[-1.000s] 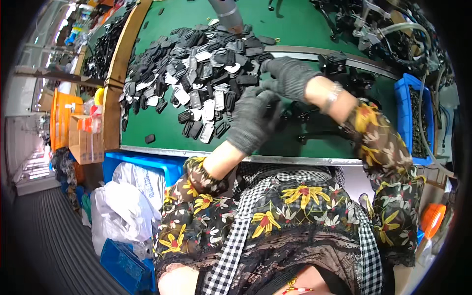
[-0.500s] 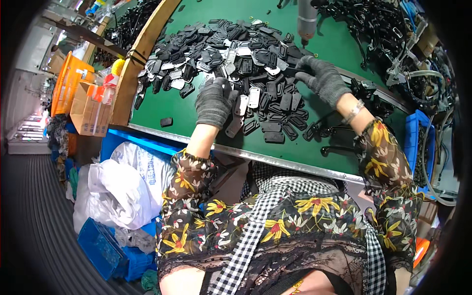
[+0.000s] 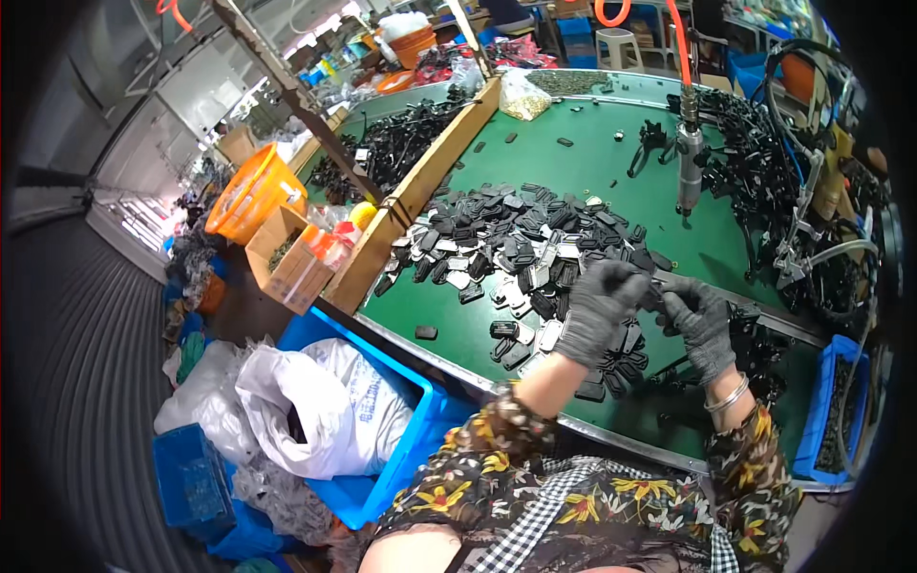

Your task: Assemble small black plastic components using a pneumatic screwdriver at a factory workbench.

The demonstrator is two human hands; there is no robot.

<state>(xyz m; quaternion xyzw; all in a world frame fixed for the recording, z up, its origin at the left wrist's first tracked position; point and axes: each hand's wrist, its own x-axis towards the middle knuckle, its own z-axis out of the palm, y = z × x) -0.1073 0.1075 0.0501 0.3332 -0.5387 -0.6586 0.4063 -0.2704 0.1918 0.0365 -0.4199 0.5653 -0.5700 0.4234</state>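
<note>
My left hand (image 3: pixel 600 310) and my right hand (image 3: pixel 702 329), both in dark grey knitted gloves, come together over the right side of the green work table (image 3: pixel 458 329). Their fingertips close on a small black part (image 3: pixel 653 294); the gloves hide most of it, so its exact kind cannot be made out. Left of and beyond my hands spreads a pile of flat, rounded rectangular covers (image 3: pixel 535 229), mostly black with some pale sides showing. One black cover (image 3: pixel 426 332) lies apart near the front left edge.
A power screwdriver (image 3: pixel 689 172) hangs beyond my right hand. Black lever-like assemblies (image 3: pixel 755 181) crowd the right side. A wooden rail (image 3: pixel 435 172) bounds the table's left. White bags (image 3: pixel 306 411) fill a blue bin (image 3: pixel 420 430) at front left; another blue bin (image 3: pixel 829 406) stands right.
The view has tilted up and shifted. My left hand has left the front of the pile and moved right to meet my right hand; both now grip the black part.
</note>
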